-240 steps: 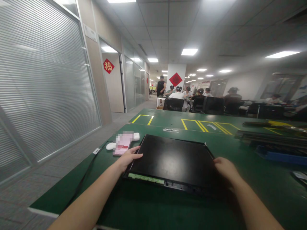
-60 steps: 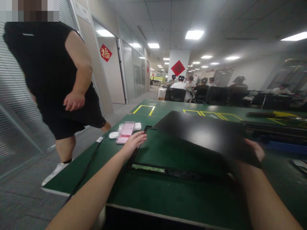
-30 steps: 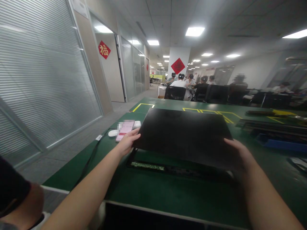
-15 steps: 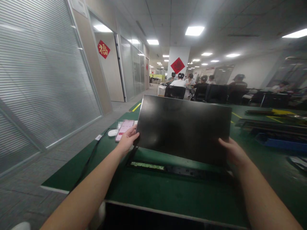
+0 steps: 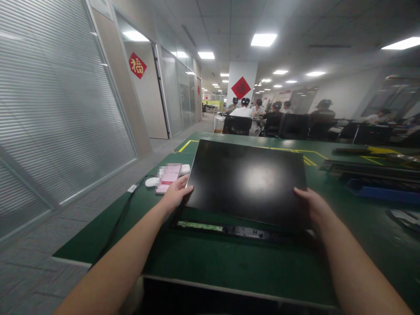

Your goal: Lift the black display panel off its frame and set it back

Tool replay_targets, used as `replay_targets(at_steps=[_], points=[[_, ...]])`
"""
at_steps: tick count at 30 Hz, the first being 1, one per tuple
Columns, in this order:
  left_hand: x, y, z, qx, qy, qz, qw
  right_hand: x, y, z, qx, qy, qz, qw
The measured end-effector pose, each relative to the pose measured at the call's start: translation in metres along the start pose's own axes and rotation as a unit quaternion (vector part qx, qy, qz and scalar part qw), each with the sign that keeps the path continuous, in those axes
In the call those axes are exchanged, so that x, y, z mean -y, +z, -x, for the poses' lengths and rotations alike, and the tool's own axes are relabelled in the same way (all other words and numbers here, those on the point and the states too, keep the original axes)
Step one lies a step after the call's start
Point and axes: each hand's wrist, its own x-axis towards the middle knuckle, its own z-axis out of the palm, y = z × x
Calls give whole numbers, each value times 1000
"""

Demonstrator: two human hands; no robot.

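A flat black display panel (image 5: 243,183) is held tilted between my two hands, a bright reflection on its glossy face. My left hand (image 5: 177,192) grips its left edge, thumb on the front. On the right edge, my right hand (image 5: 315,208) holds it the same way; the fingers of both hands are mostly hidden behind. Below the panel's lower edge a green circuit board strip (image 5: 200,226) shows in a dark frame (image 5: 252,232) on the green table (image 5: 229,267). The panel hides the rest of that frame.
Left of the panel lie a pink-screened phone (image 5: 168,178), a white mouse-like object (image 5: 151,182) and a black strap (image 5: 121,218). Dark bars (image 5: 364,173) and a blue strip (image 5: 380,191) lie at right. Several people sit beyond the table, near a chair (image 5: 236,125).
The panel has tipped back and come lower, so more of the table's yellow tape shows behind it. Both hands keep hold of its edges.
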Motion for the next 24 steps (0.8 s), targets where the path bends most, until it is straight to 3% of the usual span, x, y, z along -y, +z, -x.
replay_targets(at_steps=[8, 16, 24], points=[[6, 1, 2, 34, -64, -41, 997, -4, 1, 3, -7, 94, 94, 991], [5, 2, 2, 75, -48, -25, 996, -5, 2, 2, -3, 87, 130, 988], [8, 0, 0, 71, -33, -46, 996, -8, -2, -5, -5, 93, 107, 990]])
